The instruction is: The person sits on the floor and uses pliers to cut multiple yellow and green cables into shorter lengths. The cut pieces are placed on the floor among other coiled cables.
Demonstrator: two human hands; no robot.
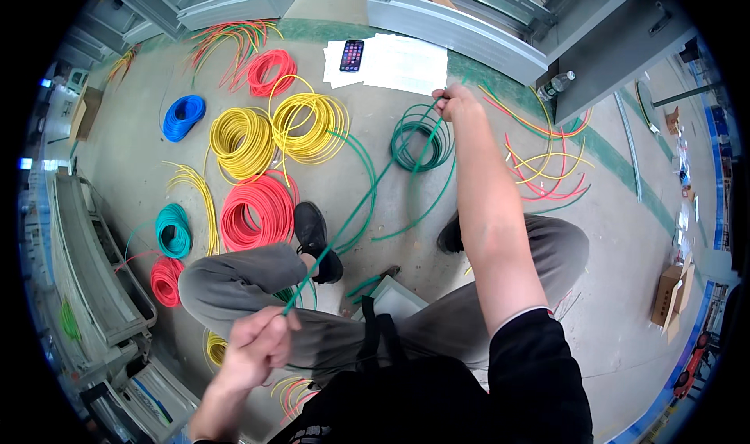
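Note:
My left hand [262,344] is closed around a green wire [351,216] low at the left, above my thigh. The wire runs in a nearly straight line up to my right hand [457,104], whose fingers are pinched on it at arm's length. Just below the right hand, a coil of green wire [400,151] lies on the floor between my feet and the papers. Loose green loops curve down beside it. To the left sit two yellow wire coils [241,143] and a large red wire coil [256,213].
Papers [406,63] with a phone [352,56] on them lie ahead, before a grey metal cabinet [461,34]. A blue coil [183,118] and a teal coil [173,231] are at the left. Cut wires [547,163] and a plastic bottle [556,85] are at the right.

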